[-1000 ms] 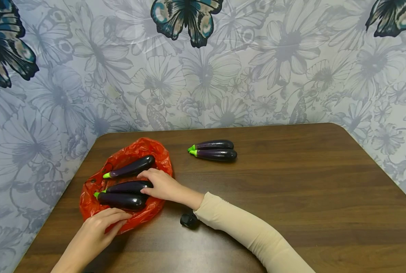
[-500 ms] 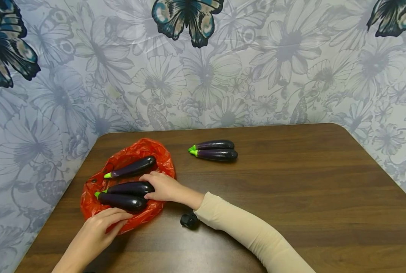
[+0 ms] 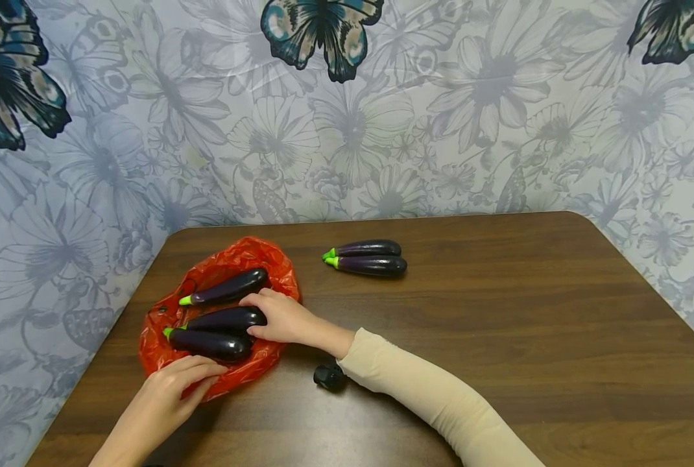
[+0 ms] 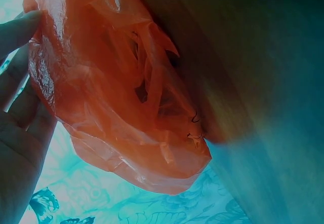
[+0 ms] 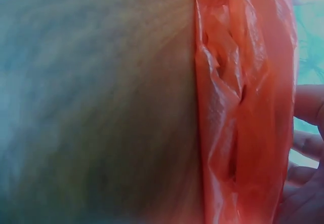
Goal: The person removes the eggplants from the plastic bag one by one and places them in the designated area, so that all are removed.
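A red plastic bag (image 3: pixel 248 250), its rim spread wide, lies at the left of the table with three dark purple eggplants in it. My left hand (image 3: pixel 168 389) pinches the bag's near rim, thumb outside and fingertips over the edge; the left wrist view shows the thumb against the film. My right hand (image 3: pixel 279 318) reaches over the right rim and grips the blunt end of the middle eggplant (image 3: pixel 221 319), fingers above and thumb below. The near eggplant (image 3: pixel 213 344) lies against it, and the far eggplant (image 3: pixel 227 287) lies apart. In the right wrist view, the bag hides part of the fingers.
Two more eggplants (image 3: pixel 370 257) lie side by side on the brown wooden table (image 3: pixel 499 311), right of the bag. A small black object (image 3: pixel 329 377) shows under the right cuff. A wall (image 3: pixel 382 143) with flowers and butterflies rises behind the table.
My right thumb has drawn back slightly to the blunt end of the middle eggplant, which has shifted a little to the right. My left hand stays at the bag's rim.
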A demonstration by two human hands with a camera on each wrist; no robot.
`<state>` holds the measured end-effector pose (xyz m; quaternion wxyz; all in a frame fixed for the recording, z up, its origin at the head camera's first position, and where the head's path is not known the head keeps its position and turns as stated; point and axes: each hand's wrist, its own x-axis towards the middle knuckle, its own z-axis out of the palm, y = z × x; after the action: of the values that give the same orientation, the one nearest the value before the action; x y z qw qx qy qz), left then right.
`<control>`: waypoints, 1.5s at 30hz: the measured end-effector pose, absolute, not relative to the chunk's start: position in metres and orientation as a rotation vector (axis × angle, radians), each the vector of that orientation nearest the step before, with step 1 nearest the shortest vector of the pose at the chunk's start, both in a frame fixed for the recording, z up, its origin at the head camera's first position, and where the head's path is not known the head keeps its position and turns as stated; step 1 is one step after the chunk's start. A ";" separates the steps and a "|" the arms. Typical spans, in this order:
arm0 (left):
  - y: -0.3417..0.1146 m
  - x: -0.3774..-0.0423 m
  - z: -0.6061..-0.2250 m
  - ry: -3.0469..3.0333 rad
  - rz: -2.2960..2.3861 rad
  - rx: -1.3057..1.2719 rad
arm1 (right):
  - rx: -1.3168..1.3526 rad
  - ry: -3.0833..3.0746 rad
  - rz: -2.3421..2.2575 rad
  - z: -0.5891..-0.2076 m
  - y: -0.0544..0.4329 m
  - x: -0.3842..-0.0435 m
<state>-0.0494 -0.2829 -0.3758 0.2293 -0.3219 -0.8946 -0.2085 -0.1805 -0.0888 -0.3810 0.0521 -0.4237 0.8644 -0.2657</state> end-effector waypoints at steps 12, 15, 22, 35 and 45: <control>-0.283 -0.051 -0.377 -2.446 -0.591 -0.902 | -1.355 2.664 -0.989 -0.366 -0.064 -0.183; -0.284 -0.052 -0.378 -2.439 -0.590 -0.906 | -1.348 2.663 -1.037 -0.364 -0.057 -0.184; -0.285 -0.051 -0.377 -2.470 -0.585 -0.889 | -1.333 2.614 -1.128 -0.360 -0.044 -0.185; -0.284 -0.051 -0.378 -2.463 -0.593 -0.892 | -1.254 2.554 -1.343 -0.363 -0.006 -0.196; -0.284 -0.050 -0.376 -2.487 -0.602 -0.895 | -1.243 2.600 -1.419 -0.370 0.036 -0.207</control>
<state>-0.0500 -0.2842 -0.3764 0.2136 -0.3226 -0.8962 -0.2170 -0.2068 0.0361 -0.3699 -0.0355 -0.3868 0.8088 -0.4415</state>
